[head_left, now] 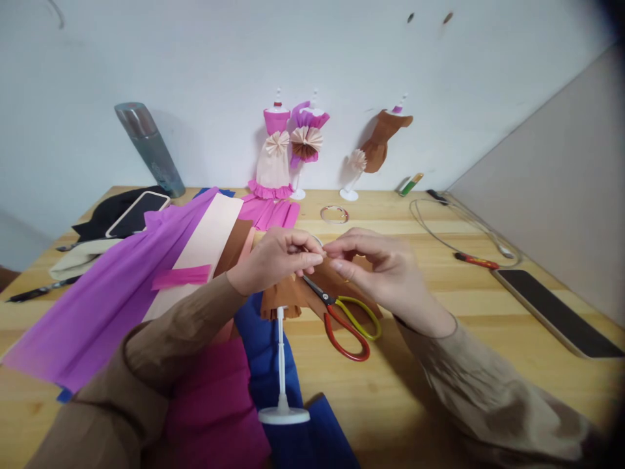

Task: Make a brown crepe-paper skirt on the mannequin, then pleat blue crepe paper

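Nearest stands a small white plastic mannequin stand (283, 415) with a round base and a thin pole, set on a dark blue paper sheet (266, 355) on the pale wooden counter (439, 397). Left of the stand lies a magenta crepe paper sheet (215, 410), and farther left a wide purple crepe paper sheet (107, 299). Just right of the stand lie scissors with red and yellow handles (349, 326), blades shut.

At the top of the stand sits a brown pleated paper skirt (283, 303). Both hands meet directly above it. The left hand (273, 260) is closed to a pinch, thumb against fingers, at the skirt's upper edge. The right hand (375, 267) is pinched the same way, its fingertips touching the left's. Whether thread or tape lies between them cannot be told.

By the look of it, the step in hand is gathering and fixing the brown paper at the figure's waist. Further handling calls for a steady pinch so that the pleats stay together, and for one hand free for the scissors.

Beyond the stand lies a clear tape ring (334, 213), and against the wall three dressed paper mannequins (276, 150).
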Motion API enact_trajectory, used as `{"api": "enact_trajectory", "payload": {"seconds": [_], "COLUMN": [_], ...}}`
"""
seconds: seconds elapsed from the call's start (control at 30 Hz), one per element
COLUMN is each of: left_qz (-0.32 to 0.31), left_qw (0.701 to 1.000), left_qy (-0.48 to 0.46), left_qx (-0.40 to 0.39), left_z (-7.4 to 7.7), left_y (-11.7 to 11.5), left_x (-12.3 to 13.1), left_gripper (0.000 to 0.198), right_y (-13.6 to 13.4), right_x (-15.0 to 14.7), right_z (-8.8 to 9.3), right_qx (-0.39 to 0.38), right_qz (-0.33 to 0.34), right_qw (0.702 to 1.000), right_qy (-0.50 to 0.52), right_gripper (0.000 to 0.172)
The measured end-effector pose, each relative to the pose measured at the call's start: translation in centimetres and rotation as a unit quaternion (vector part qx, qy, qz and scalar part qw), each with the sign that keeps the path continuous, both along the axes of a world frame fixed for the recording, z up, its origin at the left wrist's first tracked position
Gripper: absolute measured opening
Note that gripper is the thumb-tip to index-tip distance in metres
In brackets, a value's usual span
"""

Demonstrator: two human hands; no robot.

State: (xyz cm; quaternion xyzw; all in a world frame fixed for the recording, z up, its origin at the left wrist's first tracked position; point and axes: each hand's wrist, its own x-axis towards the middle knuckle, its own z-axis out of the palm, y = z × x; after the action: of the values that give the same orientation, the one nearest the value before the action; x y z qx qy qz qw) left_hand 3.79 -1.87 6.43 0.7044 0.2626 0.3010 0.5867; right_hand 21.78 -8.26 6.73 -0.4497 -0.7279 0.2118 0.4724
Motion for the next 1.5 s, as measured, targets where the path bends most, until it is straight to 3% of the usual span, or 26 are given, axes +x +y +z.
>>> {"api": "enact_trajectory", "payload": {"seconds": [0.13, 0.3, 0.43, 0.5, 0.57, 0.63, 0.73, 0.77, 0.83, 1.0, 1.13, 1.23, 1.5], "left_qz": [-0.001, 0.007, 0.037, 0.023, 0.02, 0.054, 0.12, 0.115, 0.079, 0.005, -0.022, -0.029, 0.033], "left_qw": [0.999, 0.993, 0.987, 0.988, 0.99, 0.988, 0.956, 0.938, 0.91, 0.888, 0.892, 0.91, 0.969], "left_qy": [0.011, 0.034, 0.054, 0.058, 0.069, 0.105, 0.246, 0.315, 0.404, 0.457, 0.443, 0.396, 0.209], "left_qx": [0.044, 0.109, 0.146, 0.139, 0.12, 0.102, 0.105, 0.091, 0.041, -0.047, -0.09, -0.117, -0.126], "left_z": [0.2, 0.7, 1.1, 1.3, 1.4, 1.3, 0.8, 0.5, -0.1, -2.3, -3.5, -3.4, -0.8], "left_y": [-0.4, -0.5, -0.6, -0.6, -0.3, 0.5, 2.2, 2.8, 3.8, 4.8, 5.2, 5.3, 2.7], "left_x": [0.0, -0.1, -0.4, -0.6, -0.9, -1.4, -2.6, -3.0, -3.6, -3.7, -3.5, -3.6, -2.2], "left_gripper": [0.009, 0.012, 0.003, 0.021, 0.042, 0.053, 0.026, 0.02, 0.031, 0.04, 0.04, 0.035, 0.018], "right_y": [-0.4, -0.5, -0.9, -0.9, -0.7, -0.3, 0.5, 0.8, 1.5, 3.0, 3.5, 3.7, 2.2], "right_x": [-0.3, -0.7, -1.4, -1.5, -1.3, -1.0, -0.7, -0.8, -1.2, -3.3, -4.5, -4.5, -3.2], "right_z": [0.2, 0.3, 0.4, 0.3, 0.1, -0.3, -1.5, -2.1, -3.5, -6.8, -8.0, -7.9, -3.9], "right_qx": [0.011, 0.006, 0.041, 0.017, -0.061, -0.158, -0.281, -0.317, -0.381, -0.386, -0.365, -0.343, -0.262], "right_qz": [-0.026, -0.034, -0.074, -0.092, -0.089, -0.048, 0.043, 0.064, 0.067, 0.076, 0.086, 0.082, 0.076], "right_qw": [0.999, 0.998, 0.994, 0.996, 0.99, 0.965, 0.9, 0.877, 0.833, 0.814, 0.812, 0.814, 0.832], "right_qy": [-0.029, -0.059, -0.072, -0.01, 0.094, 0.205, 0.329, 0.356, 0.395, 0.428, 0.448, 0.461, 0.484], "right_gripper": [0.005, 0.013, 0.015, 0.014, 0.014, 0.017, 0.021, 0.022, 0.022, 0.028, 0.027, 0.026, 0.019]}}
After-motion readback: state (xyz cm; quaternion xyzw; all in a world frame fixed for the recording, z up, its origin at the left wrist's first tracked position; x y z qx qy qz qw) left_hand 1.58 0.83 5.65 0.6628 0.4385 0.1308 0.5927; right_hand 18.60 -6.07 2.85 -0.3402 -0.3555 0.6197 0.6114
